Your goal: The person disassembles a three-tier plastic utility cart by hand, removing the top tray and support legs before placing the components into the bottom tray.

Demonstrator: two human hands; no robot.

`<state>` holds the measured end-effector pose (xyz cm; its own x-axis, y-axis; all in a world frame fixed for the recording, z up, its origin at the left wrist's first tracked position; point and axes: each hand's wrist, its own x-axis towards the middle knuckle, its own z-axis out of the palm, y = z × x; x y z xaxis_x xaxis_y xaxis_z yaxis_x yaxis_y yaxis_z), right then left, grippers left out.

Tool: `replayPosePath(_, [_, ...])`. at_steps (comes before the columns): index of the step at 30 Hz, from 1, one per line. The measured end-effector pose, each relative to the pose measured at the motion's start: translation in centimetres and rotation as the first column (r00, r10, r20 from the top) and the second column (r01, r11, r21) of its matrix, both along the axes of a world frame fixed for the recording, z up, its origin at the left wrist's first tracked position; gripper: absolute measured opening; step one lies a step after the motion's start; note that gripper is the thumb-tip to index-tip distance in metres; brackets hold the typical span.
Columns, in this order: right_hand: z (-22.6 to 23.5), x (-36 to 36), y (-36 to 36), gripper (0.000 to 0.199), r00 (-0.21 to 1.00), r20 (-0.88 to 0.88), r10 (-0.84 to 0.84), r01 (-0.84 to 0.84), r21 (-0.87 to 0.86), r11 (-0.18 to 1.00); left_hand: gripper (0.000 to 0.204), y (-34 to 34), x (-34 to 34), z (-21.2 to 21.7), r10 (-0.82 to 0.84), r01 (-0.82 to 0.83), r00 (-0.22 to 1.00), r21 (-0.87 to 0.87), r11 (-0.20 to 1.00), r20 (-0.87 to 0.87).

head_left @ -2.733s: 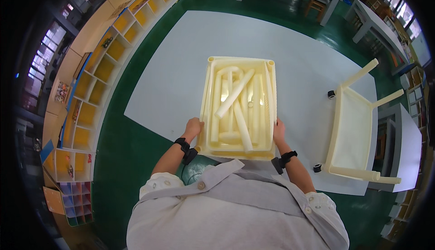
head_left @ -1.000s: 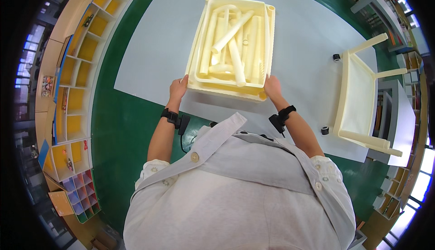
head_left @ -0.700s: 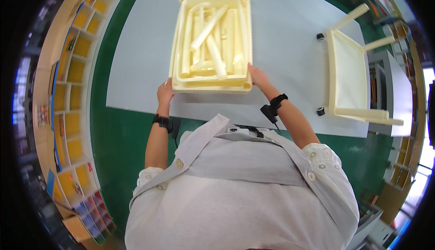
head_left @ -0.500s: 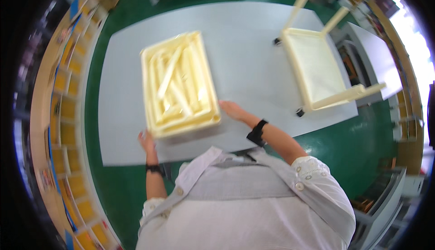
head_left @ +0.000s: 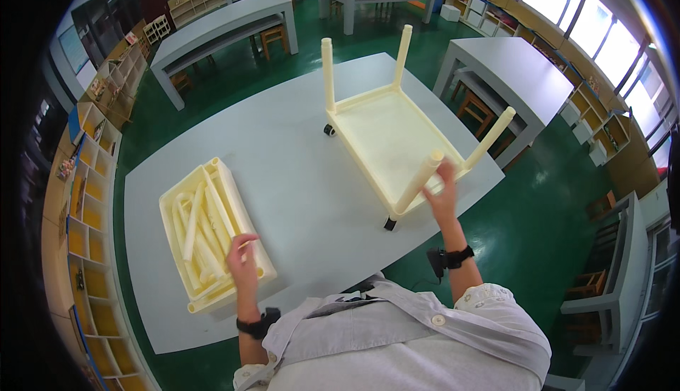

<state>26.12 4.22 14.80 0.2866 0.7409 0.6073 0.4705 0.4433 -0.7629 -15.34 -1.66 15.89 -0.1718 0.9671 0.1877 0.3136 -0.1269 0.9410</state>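
Note:
A cream plastic cart base (head_left: 397, 146) lies on the grey table, with upright posts at its corners and black casters showing along its left side. My right hand (head_left: 444, 193) is beside the near post (head_left: 419, 182), thumb and fingers apart; whether it touches the post I cannot tell. To the left sits a cream plastic tray (head_left: 244, 228) filled with several loose tubes and long strips (head_left: 195, 228). Over the tray's right side hovers my left hand (head_left: 243, 258), its fingers loosely bent and apart, with nothing visible in them.
The grey table (head_left: 304, 200) extends between tray and cart base. Another grey table (head_left: 510, 72) with wooden stools (head_left: 478, 115) under it stands close on the far right. Low shelves (head_left: 92, 242) line the left wall. More tables stand further back on the green floor.
My right hand has left the tray's side and gone to the near post of the cart base. My left hand has moved from the tray's near left corner to its right side.

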Motion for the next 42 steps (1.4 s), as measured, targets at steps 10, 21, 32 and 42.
replayPosePath(10, [-7.7,-6.5,5.4,0.017,0.489,-0.183,0.853,-0.768,-0.554,0.322,0.048,7.2,19.2,4.2,-0.562,0.566,0.824,0.157,0.809,-0.078])
replayPosePath(21, [-5.9,-9.8,1.7,0.074,0.092,0.513,0.853,-0.451,-0.743,0.495,0.018,1.1,14.9,1.8,0.178,-0.235,0.966,0.340,0.910,0.190])
replayPosePath(32, [-9.7,-11.4,0.0,0.063,0.148,0.611,0.778,-0.435,-0.666,0.606,0.020,-4.5,8.5,4.6,0.266,-0.351,0.889,0.182,0.919,0.373])
replayPosePath(42, [-8.3,-13.5,-0.2,0.104,-0.007,0.526,0.851,-0.369,-0.792,0.486,0.028,-3.8,3.8,3.6,-0.043,-0.002,0.951,0.145,0.989,0.307])
